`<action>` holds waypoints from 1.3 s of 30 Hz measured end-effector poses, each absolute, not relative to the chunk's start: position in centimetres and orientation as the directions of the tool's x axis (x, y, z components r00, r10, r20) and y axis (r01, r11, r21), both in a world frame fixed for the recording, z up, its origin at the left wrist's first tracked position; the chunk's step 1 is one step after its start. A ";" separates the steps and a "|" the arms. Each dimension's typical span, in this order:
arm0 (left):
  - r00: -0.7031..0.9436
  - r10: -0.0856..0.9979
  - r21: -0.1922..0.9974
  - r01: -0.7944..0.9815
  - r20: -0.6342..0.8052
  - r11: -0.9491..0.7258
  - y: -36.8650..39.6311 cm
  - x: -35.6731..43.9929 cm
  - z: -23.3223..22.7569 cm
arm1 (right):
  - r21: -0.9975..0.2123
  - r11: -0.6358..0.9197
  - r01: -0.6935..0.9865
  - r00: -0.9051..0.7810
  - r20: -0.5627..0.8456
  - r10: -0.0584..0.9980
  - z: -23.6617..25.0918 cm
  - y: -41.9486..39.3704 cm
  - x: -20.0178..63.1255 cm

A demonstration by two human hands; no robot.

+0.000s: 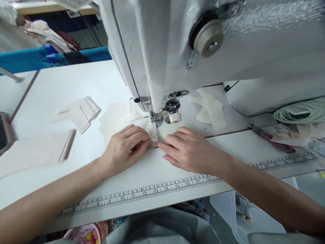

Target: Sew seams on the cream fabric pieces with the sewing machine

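A printed ruler strip (pixel 152 193) along the white table's (pixel 63 91) front edge shows numbers up to about 16. The left hand (pixel 125 147) and right hand (pixel 189 149) pinch a small cream fabric piece (pixel 119 118) with their fingertips, just before the grey sewing machine's (pixel 203 51) presser foot (pixel 155 117). Folded cream pieces (pixel 78 113) lie left; red-handled scissors (pixel 271 139) right.

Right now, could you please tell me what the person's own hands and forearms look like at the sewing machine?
Both are bare: the left hand and right hand wear no gloves, rings or watch, the forearms show no sleeves, and the fingernails are short and unpainted.
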State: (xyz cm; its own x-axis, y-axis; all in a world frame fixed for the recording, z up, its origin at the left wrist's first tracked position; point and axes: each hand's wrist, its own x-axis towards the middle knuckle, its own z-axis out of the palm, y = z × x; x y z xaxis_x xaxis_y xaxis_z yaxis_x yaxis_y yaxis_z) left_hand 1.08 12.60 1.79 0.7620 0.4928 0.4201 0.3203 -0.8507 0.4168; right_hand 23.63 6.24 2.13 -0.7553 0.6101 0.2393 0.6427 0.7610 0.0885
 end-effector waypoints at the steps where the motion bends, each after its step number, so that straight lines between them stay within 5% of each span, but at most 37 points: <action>1: 0.763 0.490 0.414 0.320 0.421 -0.853 12.6 1.1 1.8 | 0.086 0.759 0.645 -0.753 0.235 0.614 2.1 6.2 23.6; 5: 0.788 0.438 0.333 0.312 0.433 -0.890 12.5 1.2 1.8 | 0.079 0.753 0.653 -0.747 0.231 0.623 2.2 6.3 23.4; 12: 0.847 0.281 0.017 0.307 0.451 -0.952 12.3 1.3 1.4 | 0.071 0.753 0.654 -0.741 0.261 0.619 2.0 6.2 23.5; 39: 0.842 0.247 -0.057 0.311 0.479 -0.949 12.2 1.2 1.1 | -0.002 0.762 0.648 -0.735 0.259 0.626 2.0 6.3 23.5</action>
